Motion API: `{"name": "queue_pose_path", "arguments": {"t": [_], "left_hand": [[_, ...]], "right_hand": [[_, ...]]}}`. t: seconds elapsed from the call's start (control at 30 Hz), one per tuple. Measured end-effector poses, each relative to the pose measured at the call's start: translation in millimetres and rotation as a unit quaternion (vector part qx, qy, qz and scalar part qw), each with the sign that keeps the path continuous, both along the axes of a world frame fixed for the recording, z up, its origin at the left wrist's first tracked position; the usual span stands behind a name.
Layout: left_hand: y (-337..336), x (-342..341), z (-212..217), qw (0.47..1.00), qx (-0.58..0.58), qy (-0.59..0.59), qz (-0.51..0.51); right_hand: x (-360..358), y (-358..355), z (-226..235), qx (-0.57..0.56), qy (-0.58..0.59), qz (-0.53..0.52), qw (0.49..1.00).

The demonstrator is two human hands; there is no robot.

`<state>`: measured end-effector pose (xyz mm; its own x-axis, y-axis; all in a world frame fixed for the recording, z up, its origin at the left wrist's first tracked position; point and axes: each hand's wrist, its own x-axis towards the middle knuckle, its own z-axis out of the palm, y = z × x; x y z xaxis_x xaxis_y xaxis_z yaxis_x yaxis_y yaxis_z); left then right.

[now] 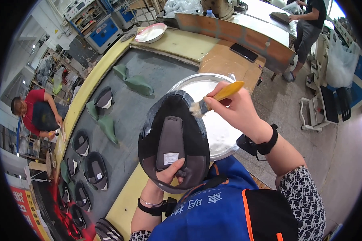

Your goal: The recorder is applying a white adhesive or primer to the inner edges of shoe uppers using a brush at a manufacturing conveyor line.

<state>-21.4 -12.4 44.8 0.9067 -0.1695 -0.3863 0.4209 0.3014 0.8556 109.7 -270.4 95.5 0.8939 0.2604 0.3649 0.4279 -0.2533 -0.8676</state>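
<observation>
My left hand [169, 172] grips a black and dark grey shoe upper [172, 134] near its heel end, thumb pressed on the lining by a white label. The upper is tilted up with its opening toward me, and a pale wet film shows along its rim. My right hand [238, 107] is closed round a paintbrush [228, 90] with a yellow handle. Its white-coated bristles are at the upper's right edge; whether they touch cannot be told. Behind the upper and below my right hand sits a round metal basin [189, 78] of white liquid [226, 138].
Several shoe uppers [95, 170] and green shoe lasts [138, 85] lie on the grey surface [165, 64] to the left. A white bowl [151, 33] and a phone [244, 52] are farther back. One person [40, 108] works at left, another [309, 24] at far right.
</observation>
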Motion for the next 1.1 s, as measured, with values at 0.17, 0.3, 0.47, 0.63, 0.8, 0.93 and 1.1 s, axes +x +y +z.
{"name": "queue_pose_path", "arguments": {"t": [0.17,0.3,0.47,0.63,0.8,0.93,1.1], "left_hand": [[2.4,4.6,5.2,0.991,0.13,-0.021,0.026],[4.0,10.7,8.1,0.983,0.156,-0.081,0.045],[-5.4,10.9,-9.1,0.973,0.163,-0.14,0.081],[-3.1,21.4,-40.7,0.926,0.236,-0.196,0.222],[0.0,31.9,-51.9,0.879,0.3,-0.306,0.209],[7.5,31.0,-45.8,0.802,0.443,-0.366,0.167],[29.3,46.4,-46.6,0.689,0.516,-0.442,0.253]], "right_hand": [[-20.2,6.7,-7.8,-0.041,0.062,0.044,0.996],[-30.4,4.8,0.3,-0.121,0.044,0.07,0.989],[-17.8,14.7,9.7,-0.07,-0.1,0.048,0.991],[-26.8,15.9,15.1,-0.235,-0.019,0.083,0.968],[-27.7,23.3,19.1,-0.154,-0.152,0.067,0.974],[-29.1,28.3,15.8,-0.176,-0.112,0.083,0.975],[-32.1,21.8,10.0,-0.13,0.032,0.131,0.982]]}}
